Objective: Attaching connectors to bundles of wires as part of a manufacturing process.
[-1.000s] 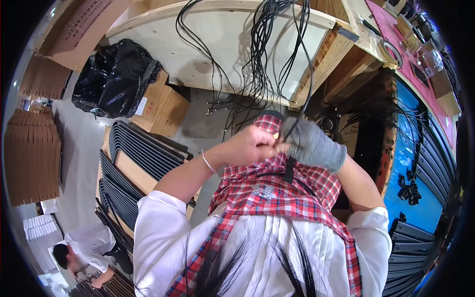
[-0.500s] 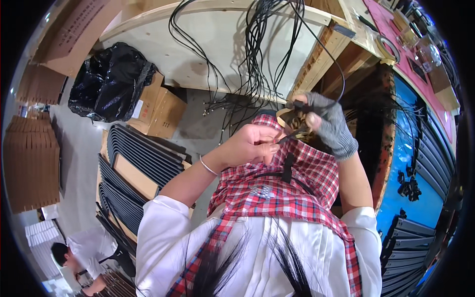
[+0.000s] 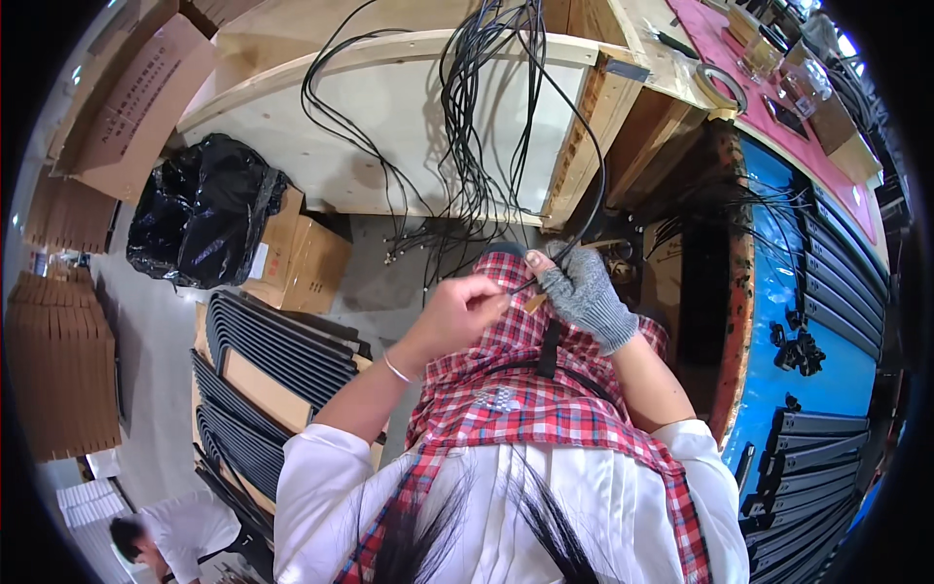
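Observation:
A black cable (image 3: 602, 167) curves down from the hanging bundle into my right hand (image 3: 592, 300), which wears a grey fingerless glove. The fingers of that hand are closed around the cable, thumb on top. My left hand (image 3: 455, 319), bare, is closed in a pinch on the cable's thin end just left of the glove. The tip inside its fingers is hidden. A small tan piece (image 3: 535, 304) shows under my right fingers; its kind is unclear. Both hands are over the red checked apron (image 3: 506, 365).
Many black cables (image 3: 467, 107) hang over a wooden-framed white panel (image 3: 389, 88). Left are a black plastic bag (image 3: 204, 209), cardboard boxes (image 3: 306, 263) and stacked dark strips (image 3: 282, 341). A blue work surface (image 3: 764, 321) with dark bars stands right. Another person (image 3: 185, 535) bends at lower left.
The view has shifted. My right hand has turned back-up and holds the cable near its end; the tan piece is mostly covered now. My left hand stays pinched beside it.

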Available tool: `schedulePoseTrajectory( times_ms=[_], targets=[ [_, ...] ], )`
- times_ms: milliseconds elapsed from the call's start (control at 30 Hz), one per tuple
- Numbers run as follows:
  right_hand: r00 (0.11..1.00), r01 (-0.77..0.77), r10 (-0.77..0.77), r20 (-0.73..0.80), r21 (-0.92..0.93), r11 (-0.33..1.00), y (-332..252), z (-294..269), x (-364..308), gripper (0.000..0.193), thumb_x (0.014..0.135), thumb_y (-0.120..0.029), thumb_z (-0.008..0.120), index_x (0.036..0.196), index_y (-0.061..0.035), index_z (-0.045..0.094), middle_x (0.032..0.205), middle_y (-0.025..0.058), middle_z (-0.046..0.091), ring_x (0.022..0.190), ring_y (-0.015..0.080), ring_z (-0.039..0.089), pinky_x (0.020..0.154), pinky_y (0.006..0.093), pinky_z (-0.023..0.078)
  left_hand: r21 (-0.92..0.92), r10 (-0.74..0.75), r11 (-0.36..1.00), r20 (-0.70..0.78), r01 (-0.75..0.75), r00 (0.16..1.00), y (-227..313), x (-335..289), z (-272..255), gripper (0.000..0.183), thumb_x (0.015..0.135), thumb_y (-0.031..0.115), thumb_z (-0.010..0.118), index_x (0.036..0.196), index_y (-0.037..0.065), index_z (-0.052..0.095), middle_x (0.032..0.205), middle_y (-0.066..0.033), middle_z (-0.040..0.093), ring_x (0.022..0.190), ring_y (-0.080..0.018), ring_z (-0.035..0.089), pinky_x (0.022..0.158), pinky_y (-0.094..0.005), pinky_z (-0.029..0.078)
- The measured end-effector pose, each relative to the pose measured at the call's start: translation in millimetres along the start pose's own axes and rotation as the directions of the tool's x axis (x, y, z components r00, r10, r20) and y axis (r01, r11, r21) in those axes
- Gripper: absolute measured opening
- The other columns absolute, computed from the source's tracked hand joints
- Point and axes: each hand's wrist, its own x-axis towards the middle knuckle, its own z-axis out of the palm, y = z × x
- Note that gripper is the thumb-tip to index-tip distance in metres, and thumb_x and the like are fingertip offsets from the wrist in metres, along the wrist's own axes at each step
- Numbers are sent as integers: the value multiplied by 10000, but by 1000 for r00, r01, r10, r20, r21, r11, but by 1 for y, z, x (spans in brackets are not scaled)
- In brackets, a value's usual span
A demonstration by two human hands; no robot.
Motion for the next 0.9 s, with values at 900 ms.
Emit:
schedulePoseTrajectory(
  times_ms=[900],
  targets=[
    [935, 294, -123, -332, 534, 793, 29, -54, 10, 493, 837, -433, 471, 688, 17, 605, 1022, 154, 578, 842, 181, 539, 763, 302, 413, -450, -192, 846, 245, 286, 950, 1, 51, -14, 159, 796, 127, 605, 883, -5, 586, 665, 10, 545, 573, -35, 479, 512, -175, 379]
  ],
)
